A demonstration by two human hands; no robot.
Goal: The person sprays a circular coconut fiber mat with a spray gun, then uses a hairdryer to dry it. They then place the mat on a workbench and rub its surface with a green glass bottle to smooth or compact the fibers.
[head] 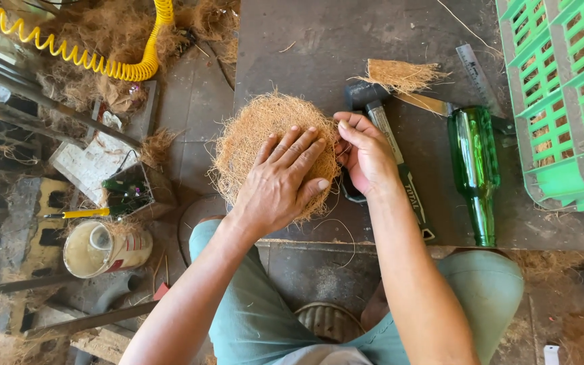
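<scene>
1. The left hand [282, 179] lies flat, fingers spread, grip open, pressing a round fibre mat [265, 145] at the front of the dark counter [319, 40].
2. The right hand [366, 152] pinches the mat's right edge, grip closed on the fibres.
3. A hammer [390, 138] and green bottle [474, 169] lie just beside.
</scene>
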